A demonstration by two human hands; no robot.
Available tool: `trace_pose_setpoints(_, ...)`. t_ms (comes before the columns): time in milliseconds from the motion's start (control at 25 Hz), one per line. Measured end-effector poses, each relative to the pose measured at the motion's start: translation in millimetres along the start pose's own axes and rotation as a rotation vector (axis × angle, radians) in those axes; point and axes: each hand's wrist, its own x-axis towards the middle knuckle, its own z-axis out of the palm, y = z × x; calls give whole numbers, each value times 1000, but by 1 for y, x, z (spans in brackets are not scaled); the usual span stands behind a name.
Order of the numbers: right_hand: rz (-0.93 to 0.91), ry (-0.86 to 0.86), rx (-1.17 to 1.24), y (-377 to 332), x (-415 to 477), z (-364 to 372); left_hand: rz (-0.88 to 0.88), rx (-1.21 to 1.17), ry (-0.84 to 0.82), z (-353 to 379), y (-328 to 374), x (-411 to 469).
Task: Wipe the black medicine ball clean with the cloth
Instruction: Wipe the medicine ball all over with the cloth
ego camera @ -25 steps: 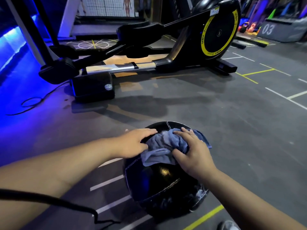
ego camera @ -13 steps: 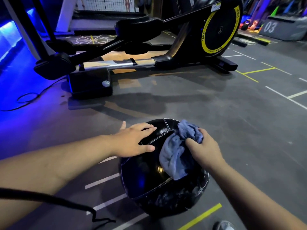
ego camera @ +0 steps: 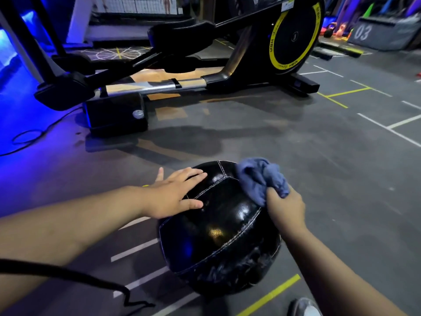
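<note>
The black medicine ball (ego camera: 218,226), shiny with white stitched seams, sits on the grey gym floor in front of me. My left hand (ego camera: 175,195) lies flat on its upper left side with fingers straight. My right hand (ego camera: 284,206) grips a bunched blue-grey cloth (ego camera: 262,179) against the ball's upper right edge. Whitish smears show on the ball's lower right panel.
A black and yellow elliptical trainer (ego camera: 227,65) stands just beyond the ball. A black cable (ego camera: 27,133) loops on the floor at the left. A grey box marked 03 (ego camera: 376,35) stands far right. A shoe tip (ego camera: 305,307) shows at the bottom edge.
My right hand has drawn the cloth from the ball's top over to its upper right edge and bunched it up. My left hand has flattened on the ball's left side.
</note>
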Motion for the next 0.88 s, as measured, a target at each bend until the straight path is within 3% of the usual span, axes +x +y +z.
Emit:
trace_pose_setpoints(80,139,-18,213,8,6,-7,5,-6,-10,1,2,0)
trace_pose_setpoints(160,-19,-13,262,-1,-4,-4,-1,-10,-21,3,2,1)
trace_pose_setpoints(280,-583,-130,-49,-20,-31,15,-22,12,-22,1,1,3)
trace_pose_setpoints(400,-935,-331,-418,-32,-69,28,-23,9,-9,0,-3,-1)
trace_pose_setpoints(480,-940,-333,-664,-33,-84,29,-29,-9,9,3,-6,-6)
trace_pose_setpoints(640,-1032,-188,-614,-20,-57,21,-48,-9,-20,5,-11,-8)
trace_pose_setpoints(720,-941,-30,-482,-10,-18,10,-41,-18,-29,3,-10,-5)
trace_pose_setpoints(840,-296,81,-247,-4,14,-6,-27,-14,-26,1,-7,4)
trace_pose_setpoints(880,-161,93,-173,1,15,-2,-23,-5,-25,1,-7,7)
